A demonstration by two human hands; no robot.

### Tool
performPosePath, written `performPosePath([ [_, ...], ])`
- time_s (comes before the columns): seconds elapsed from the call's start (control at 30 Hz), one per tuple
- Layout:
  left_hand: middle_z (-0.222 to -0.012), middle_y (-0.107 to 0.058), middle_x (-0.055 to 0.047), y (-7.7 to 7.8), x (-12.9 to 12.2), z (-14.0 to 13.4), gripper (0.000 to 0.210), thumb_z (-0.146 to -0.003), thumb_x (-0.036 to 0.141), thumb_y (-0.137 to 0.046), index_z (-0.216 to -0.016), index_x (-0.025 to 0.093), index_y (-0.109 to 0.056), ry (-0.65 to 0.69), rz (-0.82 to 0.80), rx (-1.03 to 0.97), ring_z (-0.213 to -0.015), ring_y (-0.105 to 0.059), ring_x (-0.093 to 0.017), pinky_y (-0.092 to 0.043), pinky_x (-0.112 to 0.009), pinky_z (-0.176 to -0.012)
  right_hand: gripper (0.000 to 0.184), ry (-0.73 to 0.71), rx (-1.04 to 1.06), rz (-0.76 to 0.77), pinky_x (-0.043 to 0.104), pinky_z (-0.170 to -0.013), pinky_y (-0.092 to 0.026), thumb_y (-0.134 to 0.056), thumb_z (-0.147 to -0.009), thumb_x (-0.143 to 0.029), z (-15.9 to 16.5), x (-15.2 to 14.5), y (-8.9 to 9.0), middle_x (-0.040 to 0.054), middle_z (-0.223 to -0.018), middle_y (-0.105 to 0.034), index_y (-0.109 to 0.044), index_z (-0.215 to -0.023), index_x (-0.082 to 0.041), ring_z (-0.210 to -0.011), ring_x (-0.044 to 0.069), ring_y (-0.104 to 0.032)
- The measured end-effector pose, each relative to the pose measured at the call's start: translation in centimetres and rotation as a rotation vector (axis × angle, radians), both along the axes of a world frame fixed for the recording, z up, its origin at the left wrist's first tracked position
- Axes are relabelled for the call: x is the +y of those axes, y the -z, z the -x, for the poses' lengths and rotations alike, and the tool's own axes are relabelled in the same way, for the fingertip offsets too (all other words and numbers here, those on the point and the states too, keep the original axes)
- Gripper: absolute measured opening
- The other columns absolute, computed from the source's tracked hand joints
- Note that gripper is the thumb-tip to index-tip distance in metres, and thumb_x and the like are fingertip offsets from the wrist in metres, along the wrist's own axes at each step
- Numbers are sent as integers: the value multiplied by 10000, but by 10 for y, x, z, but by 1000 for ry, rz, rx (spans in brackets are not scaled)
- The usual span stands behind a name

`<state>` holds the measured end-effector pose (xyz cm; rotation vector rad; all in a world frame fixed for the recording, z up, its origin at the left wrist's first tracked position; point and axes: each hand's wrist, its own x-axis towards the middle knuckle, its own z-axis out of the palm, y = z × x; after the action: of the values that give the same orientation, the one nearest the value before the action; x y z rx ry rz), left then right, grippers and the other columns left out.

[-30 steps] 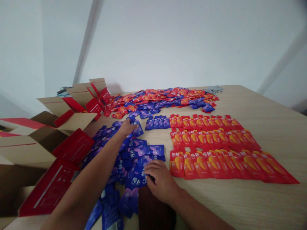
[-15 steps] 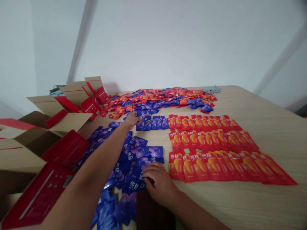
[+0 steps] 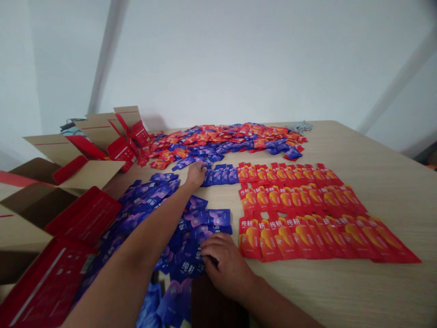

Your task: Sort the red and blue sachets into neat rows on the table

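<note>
My left hand (image 3: 197, 174) is closed on a blue-purple sachet at the left end of a short row of overlapping blue sachets (image 3: 223, 175); the fingers cover most of that sachet. My right hand (image 3: 225, 259) rests at the near right edge of a spread heap of blue sachets (image 3: 189, 232). Its fingers are curled together, and whatever lies under them is hidden. Directly to the right of the short blue row, a row of red-orange sachets (image 3: 287, 173) continues the same line. Two more red rows, a middle one (image 3: 300, 198) and a near one (image 3: 317, 237), lie below it.
A mixed pile of red and blue sachets (image 3: 218, 139) stretches along the back of the table (image 3: 375, 182). Open red cardboard boxes (image 3: 83, 214) with raised flaps crowd the left side. A grey cloth (image 3: 300, 127) lies at the far edge. A dark brown object (image 3: 215, 303) is at the bottom.
My left hand has shifted slightly right, and its sachet now sits closer to the blue row, mostly covered by the fingers. My right hand stays almost in place. The view has turned a little.
</note>
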<state>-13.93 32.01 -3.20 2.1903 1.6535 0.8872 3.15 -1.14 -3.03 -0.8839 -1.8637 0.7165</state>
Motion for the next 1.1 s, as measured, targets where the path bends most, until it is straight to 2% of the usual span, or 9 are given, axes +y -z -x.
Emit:
performPosePath([
  [0.2, -1463, -620, -154, 7, -23, -8, 531, -1059, 529, -454, -1389, 177, -677, 127, -57, 238, -1378, -530, -317, -379, -487, -1214, 215, 8, 7, 4, 398, -995, -482, -650, -893, -75, 1, -1, 1, 23, -1058, -798, -732, -983, -252, -1036, 212, -709],
  [0.3, -1568, -540, -181, 11, -30, -12, 658, -1071, 619, -373, -1499, 170, -592, 114, -60, 347, -1461, -470, -340, -337, -501, -1237, 214, 9, 7, 9, 398, -994, -483, -652, -892, -72, 1, 0, 0, 26, -1054, -797, -733, -982, -249, -1035, 213, -708],
  [0.47, -1685, -405, -201, 12, -29, -14, 762, -1084, 648, -230, -1620, 147, -439, 79, 9, 533, -1571, -346, -327, -261, -493, -1278, 218, 6, 9, 10, 396, -986, -484, -653, -889, -61, 0, 0, -2, 24, -1039, -794, -733, -974, -244, -1019, 209, -706],
  [0.57, -1714, -371, -177, 11, -24, -13, 748, -1081, 653, -232, -1643, 191, -406, 89, 68, 543, -1594, -308, -331, -245, -526, -1281, 224, 2, 3, 14, 391, -991, -484, -656, -889, -55, 0, 0, -2, 21, -1043, -794, -734, -982, -242, -1023, 203, -708],
  [0.73, -1749, -300, -184, 10, -15, -10, 737, -1054, 683, -295, -1659, 273, -390, 91, 166, 539, -1610, -232, -451, -208, -751, -1212, 234, 1, -10, 21, 393, -1007, -483, -659, -889, -51, -1, 0, -2, 18, -1060, -796, -741, -992, -244, -1045, 203, -710],
  [0.8, -1752, -288, -188, 9, -13, -11, 724, -1047, 681, -320, -1659, 300, -390, 91, 188, 531, -1612, -207, -479, -184, -801, -1185, 238, 0, -7, 25, 397, -1005, -485, -655, -884, -48, -1, 0, -3, 20, -1064, -796, -740, -986, -246, -1050, 209, -710],
  [1.1, -1744, -329, -145, 10, -6, -15, 629, -1017, 599, -468, -1600, 363, -480, 39, 249, 426, -1619, -175, -481, -96, -829, -1181, 227, -7, -14, 18, 394, -1003, -487, -643, -896, -57, -2, -1, -4, 28, -1056, -796, -734, -982, -246, -1042, 213, -713],
])
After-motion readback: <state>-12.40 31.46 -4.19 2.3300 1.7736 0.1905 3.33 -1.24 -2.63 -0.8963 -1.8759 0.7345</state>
